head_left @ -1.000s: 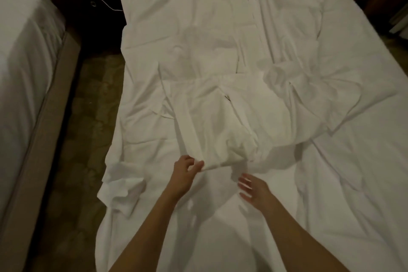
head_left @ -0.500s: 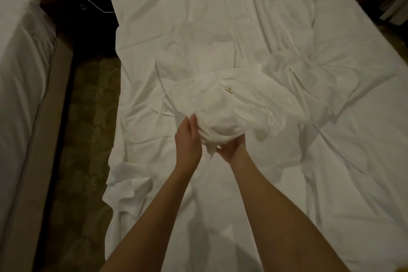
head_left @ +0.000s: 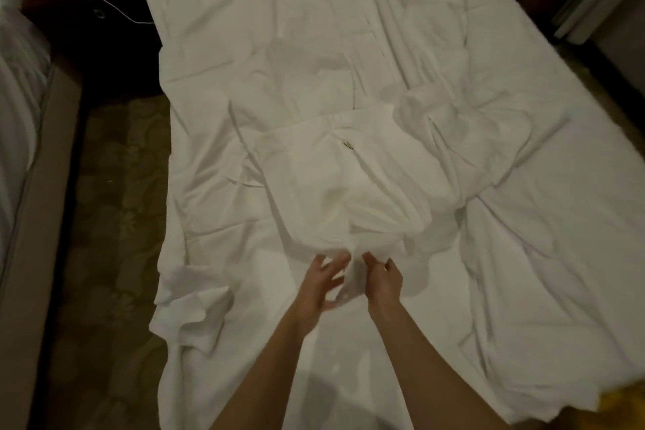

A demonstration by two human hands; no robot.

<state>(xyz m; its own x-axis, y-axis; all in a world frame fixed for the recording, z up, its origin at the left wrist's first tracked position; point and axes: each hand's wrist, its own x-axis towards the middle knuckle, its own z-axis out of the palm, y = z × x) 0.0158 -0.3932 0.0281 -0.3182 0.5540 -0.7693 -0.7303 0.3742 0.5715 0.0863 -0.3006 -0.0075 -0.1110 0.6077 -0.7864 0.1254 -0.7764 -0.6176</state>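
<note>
A crumpled white cloth (head_left: 349, 192) with a small dark tag lies bunched on the white bed sheet (head_left: 523, 255), its near edge gathered into a hanging fold. My right hand (head_left: 383, 281) pinches that gathered edge with curled fingers. Just left of it, my left hand (head_left: 323, 281) has its fingers spread and fairly straight, touching the same fold from the side; the hand is a little blurred. Both forearms reach in from the bottom of the view.
The bed (head_left: 244, 342) fills the middle and right. A patterned carpet aisle (head_left: 115, 220) runs along its left side, with a second bed (head_left: 21, 150) beyond. A dark nightstand with a white cable (head_left: 115, 7) stands at the top left.
The bunched cloth has come down from its lifted position toward the sheet. My hands have moved nearer to me, and my left hand has loosened from a grip to spread fingers.
</note>
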